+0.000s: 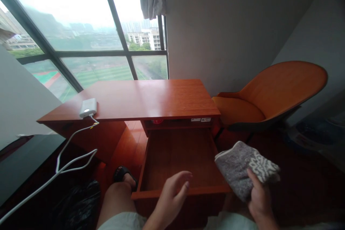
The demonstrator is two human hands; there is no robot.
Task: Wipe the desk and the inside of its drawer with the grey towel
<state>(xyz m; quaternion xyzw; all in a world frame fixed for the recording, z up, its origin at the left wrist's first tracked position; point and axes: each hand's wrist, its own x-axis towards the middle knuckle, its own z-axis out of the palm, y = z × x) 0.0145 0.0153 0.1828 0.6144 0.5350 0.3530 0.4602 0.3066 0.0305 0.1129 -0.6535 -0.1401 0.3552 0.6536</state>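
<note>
My right hand point(260, 196) grips a folded grey towel point(234, 169) with a white pattern on one side. Its thumb lies over the patterned part, and the other fingers are mostly hidden underneath. The towel is held up to the right of a pulled-out wooden drawer point(180, 158). Over the drawer's front edge hovers my left hand point(175, 192), its fingers loosely curved and the thumb apart from them, with nothing visible in the grasp.
The reddish wooden desk point(161, 97) carries a white power bank point(88, 107) with a white cable point(60, 170) plugged in. An orange chair point(283, 90) stands at right. Down at left are a black plastic bag point(81, 201) and my slippered foot point(125, 176).
</note>
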